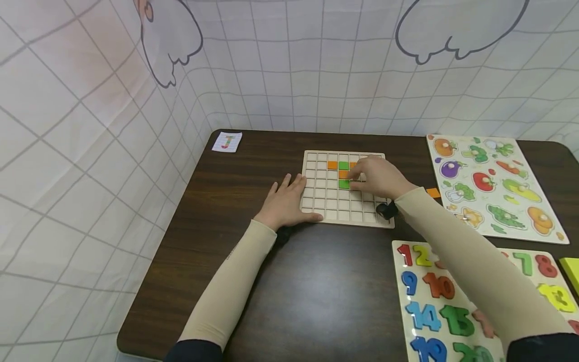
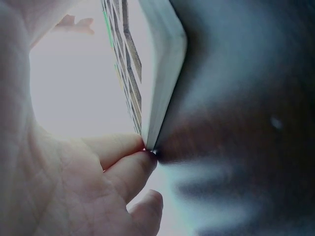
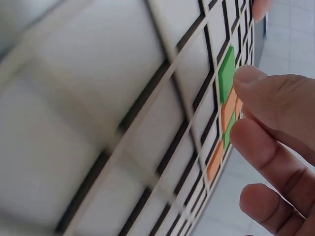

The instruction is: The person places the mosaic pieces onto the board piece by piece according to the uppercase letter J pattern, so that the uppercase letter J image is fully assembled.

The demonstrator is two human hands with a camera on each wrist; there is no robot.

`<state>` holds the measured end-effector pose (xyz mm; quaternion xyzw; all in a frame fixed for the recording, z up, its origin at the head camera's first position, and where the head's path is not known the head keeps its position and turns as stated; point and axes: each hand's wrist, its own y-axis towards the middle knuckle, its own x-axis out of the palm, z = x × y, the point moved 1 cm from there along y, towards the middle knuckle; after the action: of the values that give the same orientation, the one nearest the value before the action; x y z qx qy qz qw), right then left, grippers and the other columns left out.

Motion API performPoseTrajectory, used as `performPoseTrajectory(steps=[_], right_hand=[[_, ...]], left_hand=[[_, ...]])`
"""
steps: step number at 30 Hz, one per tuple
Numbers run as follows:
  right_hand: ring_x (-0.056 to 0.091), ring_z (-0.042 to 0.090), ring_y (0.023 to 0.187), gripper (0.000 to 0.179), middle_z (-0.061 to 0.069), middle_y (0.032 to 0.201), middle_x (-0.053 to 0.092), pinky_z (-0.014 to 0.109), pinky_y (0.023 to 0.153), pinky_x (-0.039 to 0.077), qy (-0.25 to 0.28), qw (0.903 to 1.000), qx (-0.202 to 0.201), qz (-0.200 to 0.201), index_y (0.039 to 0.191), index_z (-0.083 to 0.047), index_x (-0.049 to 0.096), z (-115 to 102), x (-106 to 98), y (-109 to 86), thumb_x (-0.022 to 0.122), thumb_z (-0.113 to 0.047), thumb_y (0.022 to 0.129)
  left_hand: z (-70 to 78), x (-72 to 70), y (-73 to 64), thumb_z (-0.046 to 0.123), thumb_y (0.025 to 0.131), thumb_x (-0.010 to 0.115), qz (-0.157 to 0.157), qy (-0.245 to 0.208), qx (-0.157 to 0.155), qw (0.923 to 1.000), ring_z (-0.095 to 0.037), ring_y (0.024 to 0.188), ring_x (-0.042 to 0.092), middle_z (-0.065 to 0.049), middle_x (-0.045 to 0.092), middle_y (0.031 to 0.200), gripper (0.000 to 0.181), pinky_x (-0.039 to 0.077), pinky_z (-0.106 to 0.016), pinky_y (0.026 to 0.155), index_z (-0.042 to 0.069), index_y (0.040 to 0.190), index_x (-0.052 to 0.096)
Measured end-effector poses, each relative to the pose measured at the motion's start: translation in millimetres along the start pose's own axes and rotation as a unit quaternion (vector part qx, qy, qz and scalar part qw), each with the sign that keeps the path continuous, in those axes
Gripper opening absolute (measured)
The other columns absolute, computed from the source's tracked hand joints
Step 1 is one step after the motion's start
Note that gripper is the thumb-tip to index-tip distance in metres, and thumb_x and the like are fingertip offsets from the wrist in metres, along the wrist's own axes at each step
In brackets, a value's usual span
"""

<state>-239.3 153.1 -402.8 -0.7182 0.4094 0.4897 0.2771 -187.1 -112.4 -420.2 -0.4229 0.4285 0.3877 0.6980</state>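
A pale wooden grid board lies on the dark table. Orange and green square tiles sit in its cells: a green tile is the nearest, with an orange tile behind it and a short row further back. My left hand rests against the board's left edge, fingers spread, thumb by the near-left corner. Over the tiles is my right hand; its thumb touches or nearly touches the nearest green tile in the right wrist view. Nothing shows between its visible fingertips, though the index finger is partly hidden.
A small card with a coloured letter lies at the far left. On the right are a vegetable puzzle board, a number puzzle board, an orange piece by my right wrist, and a yellow-green object at the edge.
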Motion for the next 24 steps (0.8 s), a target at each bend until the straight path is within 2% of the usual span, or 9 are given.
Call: performPoseTrajectory(steps=[3, 5, 8, 12, 17, 24], right_hand=[[0.066, 0.031, 0.113, 0.024, 0.008, 0.11, 0.08, 0.058, 0.111, 0.045, -0.002, 0.9999, 0.011, -0.002, 0.111, -0.01, 0.082, 8, -7, -14.5, 0.081, -0.021, 0.09], [0.064, 0.032, 0.111, 0.025, 0.01, 0.113, 0.079, 0.06, 0.109, 0.043, -0.009, 0.9998, 0.02, -0.004, 0.112, -0.009, 0.082, 14, -12, -24.4, 0.081, -0.02, 0.09], [0.061, 0.031, 0.104, 0.025, 0.011, 0.113, 0.079, 0.057, 0.099, 0.046, -0.026, 0.9992, 0.031, -0.006, 0.113, -0.009, 0.081, 27, -20, -39.9, 0.081, -0.02, 0.09], [0.061, 0.031, 0.101, 0.027, 0.012, 0.111, 0.08, 0.053, 0.093, 0.047, -0.044, 0.9982, 0.041, -0.007, 0.113, -0.008, 0.08, 48, -27, -58.5, 0.082, -0.019, 0.089], [0.065, 0.034, 0.106, 0.028, 0.015, 0.116, 0.078, 0.055, 0.094, 0.049, -0.06, 0.9962, 0.059, -0.024, 0.115, -0.007, 0.079, 71, -35, -78.0, 0.082, -0.019, 0.089], [0.063, 0.037, 0.103, 0.035, 0.019, 0.121, 0.075, 0.056, 0.088, 0.049, -0.078, 0.9925, 0.086, -0.036, 0.119, -0.006, 0.078, 89, -41, -99.6, 0.082, -0.021, 0.088]], left_hand=[[0.2, 1.2, -0.3, 0.079, 0.082, 0.067, 0.0, 0.0, 0.001, 1.0, -0.03, 0.165, 0.007, -0.003, 0.013, 0.177, 0.119, 0.011, -0.057, 0.132, 0.016, 0.169, 0.015], [0.1, 1.4, -0.6, 0.079, 0.082, 0.067, 0.002, 0.002, 0.0, 1.0, -0.031, 0.165, 0.007, -0.003, 0.013, 0.177, 0.119, 0.011, -0.057, 0.132, 0.016, 0.169, 0.016], [-0.4, 1.7, -0.5, 0.079, 0.082, 0.067, 0.002, 0.003, -0.001, 1.0, -0.031, 0.165, 0.008, -0.003, 0.014, 0.177, 0.118, 0.012, -0.058, 0.132, 0.016, 0.169, 0.016], [-0.6, 1.9, -0.3, 0.079, 0.082, 0.067, -0.001, -0.001, 0.0, 1.0, -0.032, 0.165, 0.008, -0.003, 0.013, 0.177, 0.119, 0.011, -0.058, 0.132, 0.016, 0.169, 0.015], [-1.3, 2.4, 0.5, 0.081, 0.082, 0.066, 0.001, 0.003, 0.0, 1.0, -0.032, 0.165, 0.007, -0.003, 0.012, 0.177, 0.12, 0.011, -0.058, 0.132, 0.016, 0.169, 0.015], [0.2, 2.1, 1.8, 0.081, 0.081, 0.067, 0.005, -0.005, 0.004, 1.0, -0.032, 0.165, 0.007, -0.004, 0.013, 0.177, 0.121, 0.011, -0.059, 0.132, 0.016, 0.169, 0.016]])
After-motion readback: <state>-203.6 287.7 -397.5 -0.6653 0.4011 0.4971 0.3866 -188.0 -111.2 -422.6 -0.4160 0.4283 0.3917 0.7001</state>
